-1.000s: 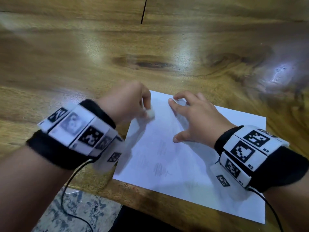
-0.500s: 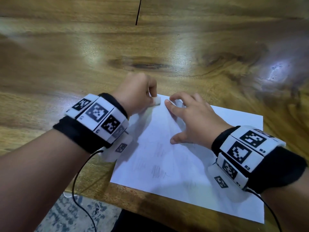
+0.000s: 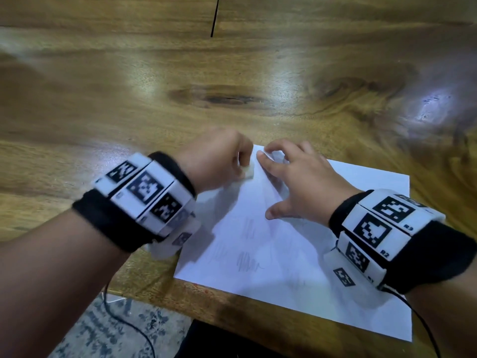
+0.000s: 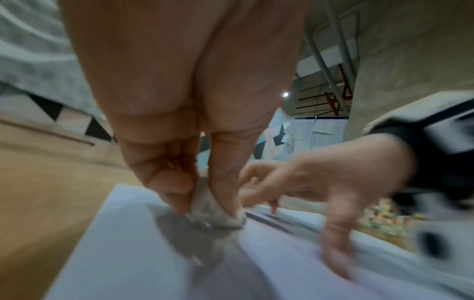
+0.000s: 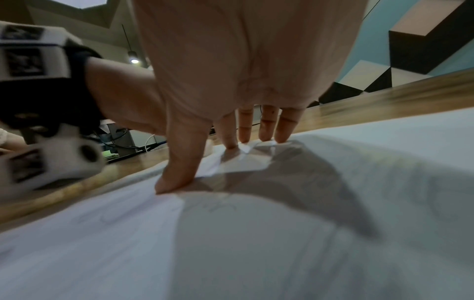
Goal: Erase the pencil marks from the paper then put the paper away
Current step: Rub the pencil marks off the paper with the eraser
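Our left fingers (image 4: 220, 188) pinch a small white eraser (image 3: 249, 172) and press it to the far left corner of the paper (image 3: 296, 267), close beside the right index fingertip. The left hand (image 3: 216, 161) is curled tight around the eraser, its outline blurred in the head view. Our right fingers (image 5: 246, 130) are spread and nearly straight, tips and thumb pressing the sheet flat; the right hand (image 3: 302, 182) grips nothing and serves only to pin the page.

The paper lies at an angle on the wooden tabletop (image 3: 180, 73), its near edge close to the tabletop's front edge, with the floor (image 3: 108, 332) visible below. A crease or small lifted fold shows under the right fingertips in the right wrist view.

As we judge it, the erasing is under way but far from finished. Several patches of grey pencil marks (image 3: 247, 263) remain in the middle and lower part of the sheet, well apart from where the eraser touches now. Fainter scribbles near them may be half-erased or simply light; we cannot tell which. Those patches are left to rub out, and the paper has not yet been put away. No place for storing it shows in any view.
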